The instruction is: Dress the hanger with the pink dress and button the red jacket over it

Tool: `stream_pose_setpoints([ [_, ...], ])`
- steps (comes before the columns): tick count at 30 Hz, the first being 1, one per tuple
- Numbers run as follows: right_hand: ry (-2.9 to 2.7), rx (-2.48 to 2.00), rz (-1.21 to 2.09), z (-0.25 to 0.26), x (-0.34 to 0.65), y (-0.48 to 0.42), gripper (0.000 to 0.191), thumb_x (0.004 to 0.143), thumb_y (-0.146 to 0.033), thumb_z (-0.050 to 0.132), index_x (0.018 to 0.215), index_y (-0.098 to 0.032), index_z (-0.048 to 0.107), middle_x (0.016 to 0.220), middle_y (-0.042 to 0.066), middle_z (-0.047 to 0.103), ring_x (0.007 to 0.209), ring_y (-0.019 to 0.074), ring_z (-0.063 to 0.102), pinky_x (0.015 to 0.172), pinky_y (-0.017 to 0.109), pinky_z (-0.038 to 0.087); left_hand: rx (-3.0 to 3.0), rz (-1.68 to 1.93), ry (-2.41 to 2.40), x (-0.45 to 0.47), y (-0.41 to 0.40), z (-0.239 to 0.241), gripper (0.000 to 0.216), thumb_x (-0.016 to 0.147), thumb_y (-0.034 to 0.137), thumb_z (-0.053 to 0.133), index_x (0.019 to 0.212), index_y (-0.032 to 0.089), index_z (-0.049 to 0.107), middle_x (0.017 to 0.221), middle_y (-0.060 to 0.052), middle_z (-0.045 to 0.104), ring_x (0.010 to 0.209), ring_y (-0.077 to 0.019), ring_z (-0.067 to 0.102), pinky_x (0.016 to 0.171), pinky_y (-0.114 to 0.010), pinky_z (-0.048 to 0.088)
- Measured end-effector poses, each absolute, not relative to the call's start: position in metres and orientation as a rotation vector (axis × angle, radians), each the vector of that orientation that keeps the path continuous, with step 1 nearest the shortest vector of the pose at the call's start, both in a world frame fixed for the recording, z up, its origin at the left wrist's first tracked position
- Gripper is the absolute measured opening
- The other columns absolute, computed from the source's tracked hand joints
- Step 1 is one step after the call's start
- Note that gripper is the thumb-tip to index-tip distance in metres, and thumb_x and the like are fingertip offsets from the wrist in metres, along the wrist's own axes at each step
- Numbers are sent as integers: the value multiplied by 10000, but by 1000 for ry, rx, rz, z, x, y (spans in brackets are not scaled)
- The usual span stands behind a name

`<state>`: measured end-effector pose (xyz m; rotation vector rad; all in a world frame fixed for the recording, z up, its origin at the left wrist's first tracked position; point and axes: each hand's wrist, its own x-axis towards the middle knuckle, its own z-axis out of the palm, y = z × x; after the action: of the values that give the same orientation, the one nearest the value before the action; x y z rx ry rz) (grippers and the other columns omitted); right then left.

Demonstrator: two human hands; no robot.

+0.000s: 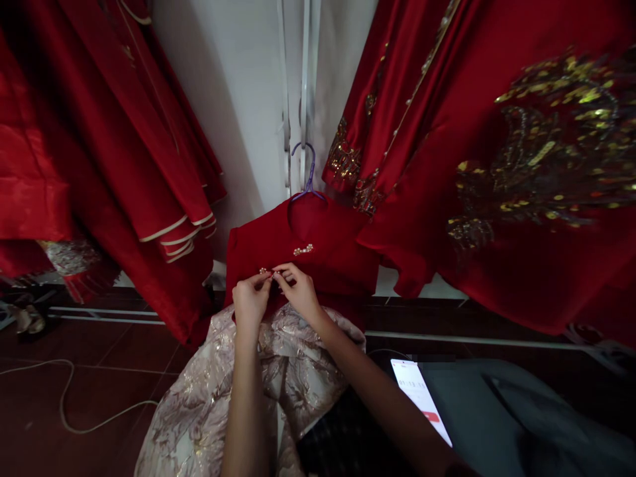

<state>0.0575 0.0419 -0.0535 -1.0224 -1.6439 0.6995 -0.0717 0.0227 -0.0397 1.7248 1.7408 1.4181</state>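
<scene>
Red top (342, 255), lower beaded clasp (263, 270); left hand (250, 301), right hand (301, 293), each pinching it narrowly. Remotely, I'd hold both level, pressure light

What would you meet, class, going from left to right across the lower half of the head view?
White cable → left hand → right hand → lit smartphone.

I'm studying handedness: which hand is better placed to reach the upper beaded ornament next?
Probably the right hand: it's just below the upper beaded ornament, while the left hand sits farther left.
</scene>
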Motion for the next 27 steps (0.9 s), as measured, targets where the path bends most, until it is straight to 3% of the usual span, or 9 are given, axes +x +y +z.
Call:
stream_pose_setpoints([
  [7,-1644,-1043,741,-53,60,44,227,816,-411,532,931,-223,585,759,13,624,663,136,601,628,270,528,1720,1387,1852,-74,19,-35,129,738,301,598,754,241,712,763,-26,719,709,-204,671,718,-334,521],
  [12,-1634,-968,1068,-40,72,41,309,841,-415,494,1065,-210,553,816,34,639,656,125,630,560,253,544,1639,1435,1659,-77,24,-40,212,747,164,546,955,178,586,888,-52,686,825,-153,656,763,-282,510],
  [15,-1692,-944,1176,-28,96,31,302,845,-397,501,1050,-185,567,890,69,652,678,129,648,585,262,551,1755,1210,1768,-81,19,-40,300,687,86,561,974,169,538,952,-72,624,857,-155,629,806,-295,486],
  [20,-1765,-1053,1104,-14,154,15,288,843,-377,511,1024,-164,579,864,84,668,675,131,646,592,256,542,1944,641,1866,-83,2,-30,489,569,150,676,1033,166,521,1126,-106,474,965,-215,572,881,-332,440],
  [24,-1877,-1246,1009,-12,182,13,284,817,-390,530,919,-141,621,823,85,675,617,129,622,488,227,502,1995,414,1854,-81,-1,-29,549,613,162,652,1128,146,463,1228,-133,431,1146,-253,476,972,-322,367],
  [27,-2033,-1250,1046,-15,182,12,265,789,-376,564,901,-153,653,848,76,684,641,138,622,506,234,496,1986,388,1790,-84,5,-37,542,615,205,674,1108,154,456,1200,-126,450,1093,-234,510,940,-297,387],
])
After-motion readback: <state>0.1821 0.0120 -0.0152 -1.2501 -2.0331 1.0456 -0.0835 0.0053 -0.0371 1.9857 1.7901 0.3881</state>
